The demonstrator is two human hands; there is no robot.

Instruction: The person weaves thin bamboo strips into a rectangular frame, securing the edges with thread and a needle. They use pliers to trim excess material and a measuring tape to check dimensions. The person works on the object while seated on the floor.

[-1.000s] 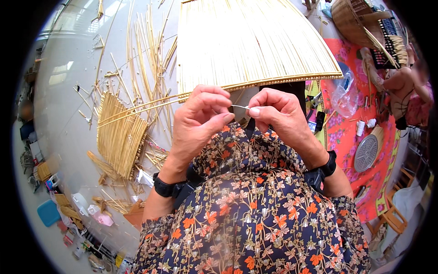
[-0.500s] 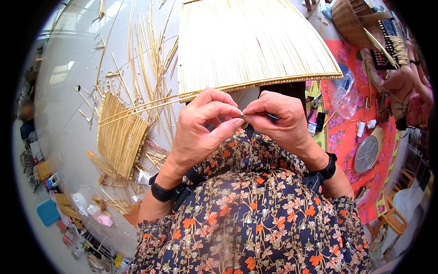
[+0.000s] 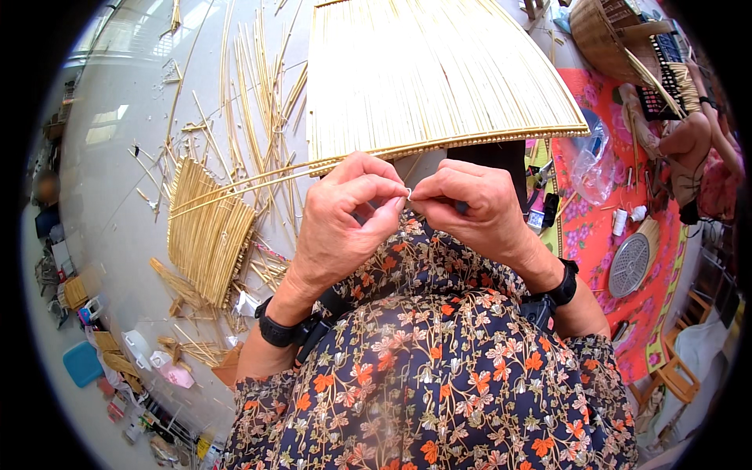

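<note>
My left hand (image 3: pixel 348 211) and my right hand (image 3: pixel 482 211) meet above my lap, each pinching a short loop of white thread (image 3: pixel 409 193) between thumb and forefinger. Just beyond them is the near edge of a large panel of pale straw stalks (image 3: pixel 423 70), trimmed with a braided-looking border. Two long thin stalks (image 3: pixel 266 178) run leftward from that edge, passing behind my left hand. What lies within the curled fingers is hidden.
On the pale floor at left lie a smaller fan-shaped straw mat (image 3: pixel 207 235) and scattered loose stalks (image 3: pixel 254 102). A red floral cloth (image 3: pixel 576 258) at right bears white thread spools (image 3: pixel 620 222), a clear plastic bag (image 3: pixel 593 168) and a round grey perforated disc (image 3: pixel 629 265). Another person (image 3: pixel 689 145) sits beyond, beside a woven basket (image 3: pixel 599 35).
My right hand has shifted slightly left and its fingers have curled in more. A small white loop of thread now shows between the fingertips of both hands. The panel is still.
</note>
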